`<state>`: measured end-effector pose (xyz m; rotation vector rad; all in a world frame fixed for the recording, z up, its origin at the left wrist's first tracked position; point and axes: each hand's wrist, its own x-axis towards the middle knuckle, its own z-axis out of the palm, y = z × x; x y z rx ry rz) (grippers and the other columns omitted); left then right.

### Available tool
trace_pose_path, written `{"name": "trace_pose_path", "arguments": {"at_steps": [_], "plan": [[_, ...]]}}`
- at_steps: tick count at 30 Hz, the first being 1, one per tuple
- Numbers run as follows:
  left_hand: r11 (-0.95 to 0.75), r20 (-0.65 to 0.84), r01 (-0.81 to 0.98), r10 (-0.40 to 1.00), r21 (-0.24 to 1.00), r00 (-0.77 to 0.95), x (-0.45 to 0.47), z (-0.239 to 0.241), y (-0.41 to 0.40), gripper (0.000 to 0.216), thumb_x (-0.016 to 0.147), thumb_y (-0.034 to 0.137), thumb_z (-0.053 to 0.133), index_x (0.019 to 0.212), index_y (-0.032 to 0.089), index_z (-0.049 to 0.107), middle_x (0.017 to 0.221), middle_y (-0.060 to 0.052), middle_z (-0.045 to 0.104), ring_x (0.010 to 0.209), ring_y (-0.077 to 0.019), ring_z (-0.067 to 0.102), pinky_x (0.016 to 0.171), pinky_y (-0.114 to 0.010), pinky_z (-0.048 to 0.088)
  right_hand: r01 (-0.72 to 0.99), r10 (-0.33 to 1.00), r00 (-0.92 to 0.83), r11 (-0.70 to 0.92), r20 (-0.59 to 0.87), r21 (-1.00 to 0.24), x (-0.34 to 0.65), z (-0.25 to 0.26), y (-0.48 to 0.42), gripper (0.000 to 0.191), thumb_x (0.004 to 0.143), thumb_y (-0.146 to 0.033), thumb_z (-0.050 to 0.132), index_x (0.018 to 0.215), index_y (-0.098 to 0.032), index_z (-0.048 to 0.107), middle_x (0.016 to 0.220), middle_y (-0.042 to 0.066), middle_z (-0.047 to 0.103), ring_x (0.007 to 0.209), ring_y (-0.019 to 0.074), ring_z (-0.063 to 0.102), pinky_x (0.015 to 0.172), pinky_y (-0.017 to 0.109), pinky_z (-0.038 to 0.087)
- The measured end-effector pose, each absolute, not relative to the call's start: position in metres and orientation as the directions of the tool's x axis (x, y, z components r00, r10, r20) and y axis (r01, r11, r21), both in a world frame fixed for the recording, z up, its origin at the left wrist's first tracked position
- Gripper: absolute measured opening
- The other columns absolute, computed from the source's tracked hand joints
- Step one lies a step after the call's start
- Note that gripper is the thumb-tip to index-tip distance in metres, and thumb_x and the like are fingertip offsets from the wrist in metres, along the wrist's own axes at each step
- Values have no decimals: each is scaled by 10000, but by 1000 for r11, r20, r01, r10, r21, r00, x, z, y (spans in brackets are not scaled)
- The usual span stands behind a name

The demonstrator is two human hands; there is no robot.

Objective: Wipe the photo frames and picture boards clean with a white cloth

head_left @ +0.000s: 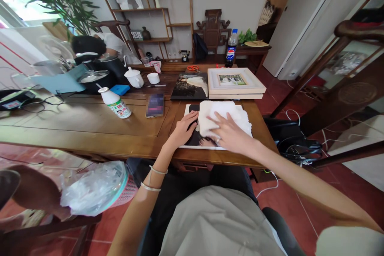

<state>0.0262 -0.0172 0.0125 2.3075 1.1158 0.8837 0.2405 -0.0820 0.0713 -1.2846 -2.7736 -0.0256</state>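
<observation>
The long brown wooden bench point(90, 128) is carrying everything, and a person in a pale shirt is sitting at its near edge. At the bench's right end a stack of white-framed pictures point(237, 83) is lying flat, with a dark unframed photo print point(189, 86) just beside it on the left. Nearer the person, a flat white-bordered photo print point(195, 139) is lying at the bench edge, and a folded white cloth point(223, 117) is resting on top of it. The right hand point(229, 133) is lying open, palm down, fingers spread, pressing on the cloth. The left hand point(183, 128) is also open, resting flat on the print, its fingertips touching the cloth's left edge. Further left, a small white bottle with a green label point(115, 103) is leaning near a dark phone point(155, 105).
</observation>
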Motion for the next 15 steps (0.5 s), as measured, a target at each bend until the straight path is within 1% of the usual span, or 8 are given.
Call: {"name": "trace_pose_path", "arguments": {"at_steps": [4, 7, 11, 15], "plan": [[-585, 358, 536, 806, 609, 472, 26, 11, -18, 443, 921, 197, 398, 1340, 209, 541, 1452, -76, 487, 1396, -225, 375, 1156, -454, 300, 679, 688, -722, 725, 76, -114, 233, 66, -142, 350, 869, -207, 539, 1184, -239, 688, 1546, 138, 311, 1431, 408, 149, 1101, 672, 143], [-576, 348, 540, 811, 614, 470, 26, 12, -19, 464, 909, 173, 395, 1352, 208, 528, 1455, -75, 484, 1399, -228, 370, 1154, -466, 298, 644, 658, -746, 751, 98, -146, 233, 65, -154, 314, 870, -229, 540, 1134, -215, 709, 1553, 127, 299, 1435, 384, 159, 1126, 634, 138], [-579, 348, 542, 809, 609, 474, 26, 14, -20, 446, 931, 207, 386, 1354, 178, 525, 1450, -98, 486, 1397, -235, 372, 1154, -469, 295, 741, 752, -652, 660, 100, -123, 238, 71, -120, 375, 880, -177, 495, 1216, -218, 657, 1523, 115, 368, 1423, 350, 233, 1114, 602, 217], [-554, 333, 557, 827, 619, 452, 27, 14, -21, 424, 945, 242, 399, 1349, 229, 528, 1456, -69, 483, 1403, -222, 363, 1156, -458, 288, 836, 832, -540, 548, 128, -38, 243, 76, -68, 391, 911, -184, 433, 1257, -204, 615, 1461, 136, 447, 1367, 373, 316, 1032, 650, 301]]}}
